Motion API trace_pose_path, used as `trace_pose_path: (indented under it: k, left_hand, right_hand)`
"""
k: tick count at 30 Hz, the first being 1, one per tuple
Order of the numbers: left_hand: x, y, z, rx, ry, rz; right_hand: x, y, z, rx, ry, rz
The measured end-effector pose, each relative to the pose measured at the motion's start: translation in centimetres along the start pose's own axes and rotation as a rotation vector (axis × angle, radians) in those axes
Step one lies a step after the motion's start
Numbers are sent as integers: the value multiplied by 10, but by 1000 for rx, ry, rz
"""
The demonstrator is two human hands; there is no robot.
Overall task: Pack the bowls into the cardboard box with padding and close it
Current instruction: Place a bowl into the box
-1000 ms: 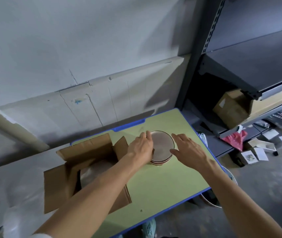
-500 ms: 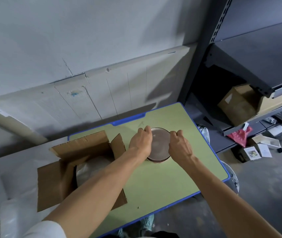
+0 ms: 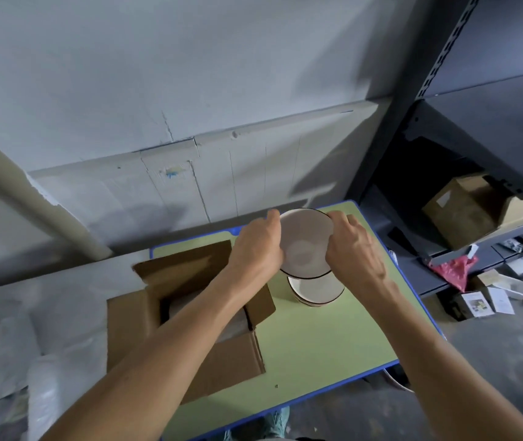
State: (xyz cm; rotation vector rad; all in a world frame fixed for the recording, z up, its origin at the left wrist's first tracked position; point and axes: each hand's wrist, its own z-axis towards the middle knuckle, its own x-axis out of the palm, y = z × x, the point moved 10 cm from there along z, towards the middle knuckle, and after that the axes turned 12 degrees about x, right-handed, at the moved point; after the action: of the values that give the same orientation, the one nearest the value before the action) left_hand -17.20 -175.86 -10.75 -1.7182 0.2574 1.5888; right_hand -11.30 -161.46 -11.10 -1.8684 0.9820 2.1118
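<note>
Cardboard box [image 3: 145, 316] stands open at centre left on the green table [image 3: 333, 342]. The left hand [image 3: 258, 246] grips one side of a pale bowl [image 3: 304, 246] with a thin dark rim, the right hand [image 3: 354, 249] the other, just above the stacked bowls [image 3: 315, 292].

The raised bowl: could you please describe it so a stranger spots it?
On the green table, right of the cardboard box, stands a bowl stack. The raised bowl alone hangs above it, gripped by left hand and right hand.
</note>
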Motion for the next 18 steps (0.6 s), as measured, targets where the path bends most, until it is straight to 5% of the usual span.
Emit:
trace_pose_path:
  k: [10, 18]
  left_hand:
    - [-87, 72, -78, -174, -202, -89]
    - [-93, 132, -149, -332, -234, -46]
  right_hand:
    - [-9, 113, -42, -221, -53, -42]
    - [43, 167, -84, -356, 131, -58]
